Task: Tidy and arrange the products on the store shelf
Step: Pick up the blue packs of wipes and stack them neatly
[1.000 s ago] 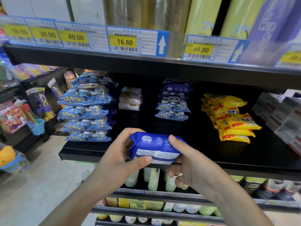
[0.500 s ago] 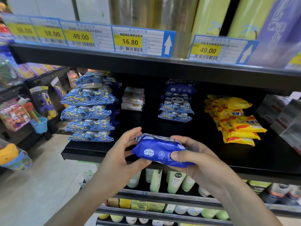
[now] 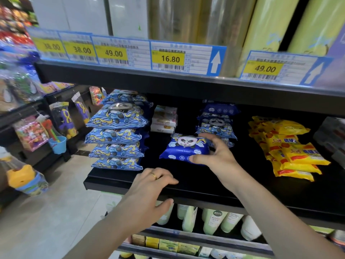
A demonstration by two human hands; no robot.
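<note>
While the left hand (image 3: 149, 186) rests open at the shelf (image 3: 186, 186) edge, the right hand (image 3: 214, 156) grips a blue panda pack (image 3: 184, 148) on bare black shelf between stacks.

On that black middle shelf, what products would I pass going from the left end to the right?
Tall stack of blue wave-pattern packs → small pile of white boxes → blue panda pack gripped by the right hand → short stack of blue panda packs → yellow packs → grey boxes at the edge.
</note>
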